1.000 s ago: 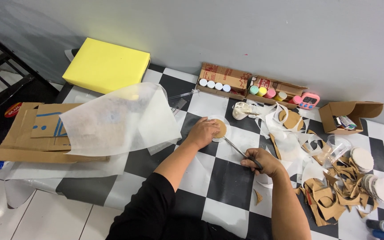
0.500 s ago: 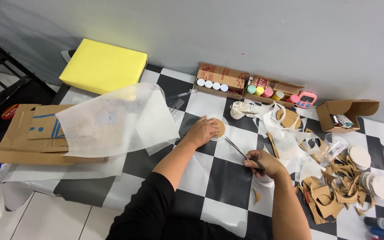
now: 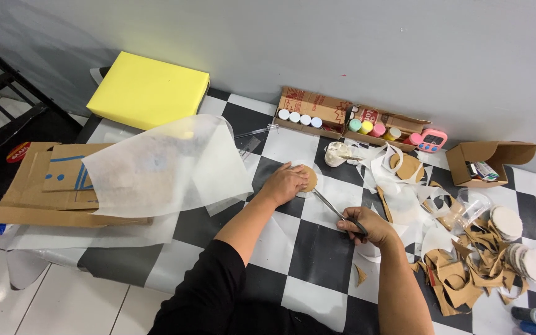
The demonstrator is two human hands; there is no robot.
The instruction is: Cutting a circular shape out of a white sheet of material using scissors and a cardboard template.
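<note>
Brown round cardboard disc [image 3: 309, 179] stays best pinned flat by the spread left hand [image 3: 285, 183] on the checkered worktop [image 3: 317, 248] while the right hand [image 3: 367, 226], fist closed around thin metal scissors [image 3: 335, 211], trims close.

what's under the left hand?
The left hand presses a tan cardboard disc lying on white paper on the checkered table. Only the disc's right edge shows; the rest is covered by the hand. The right hand holds scissors beside it.
</note>
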